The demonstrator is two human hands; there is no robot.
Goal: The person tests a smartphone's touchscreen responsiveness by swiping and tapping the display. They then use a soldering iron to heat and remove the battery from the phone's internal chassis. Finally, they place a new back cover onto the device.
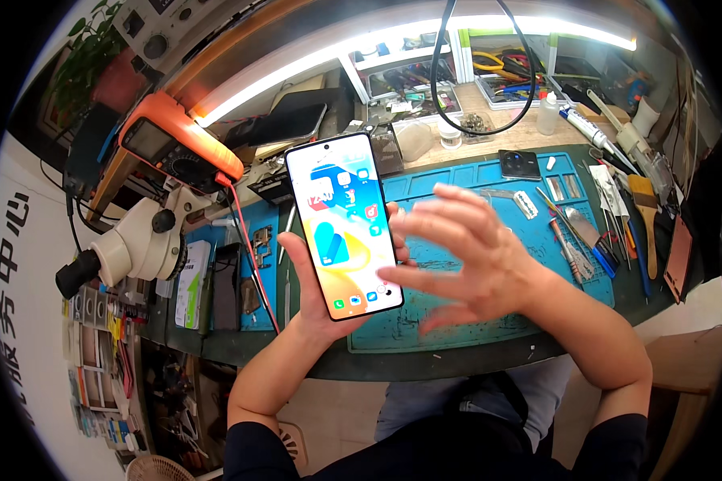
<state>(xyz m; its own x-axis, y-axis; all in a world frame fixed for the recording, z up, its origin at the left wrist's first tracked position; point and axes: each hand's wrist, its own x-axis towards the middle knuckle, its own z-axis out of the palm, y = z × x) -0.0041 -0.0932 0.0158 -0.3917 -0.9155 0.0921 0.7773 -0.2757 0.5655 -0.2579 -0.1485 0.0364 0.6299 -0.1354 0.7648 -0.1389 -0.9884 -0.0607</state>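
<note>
A smartphone [349, 240] with its screen lit, showing colourful icons on a blue and orange background, rests tilted upright in my left hand [306, 293]. The thumb lies along the phone's left edge, and fingertips wrap round its right edge. Just right of the screen hovers my right hand [473, 264], slightly blurred, its fingers spread and nothing in them. One of its fingertips overlaps the lower right of the screen; whether it touches the glass I cannot tell. Both hands are above a blue repair mat [385, 338] on the workbench.
An orange multimeter [168, 144] and a white microscope [136, 248] stand at the left. On the mat's far right lie a black camera-module cover [520, 164], a razor blade [525, 204] and several tools. A brush [644, 200] lies beyond them. A black cable loop [435, 72] hangs at the back.
</note>
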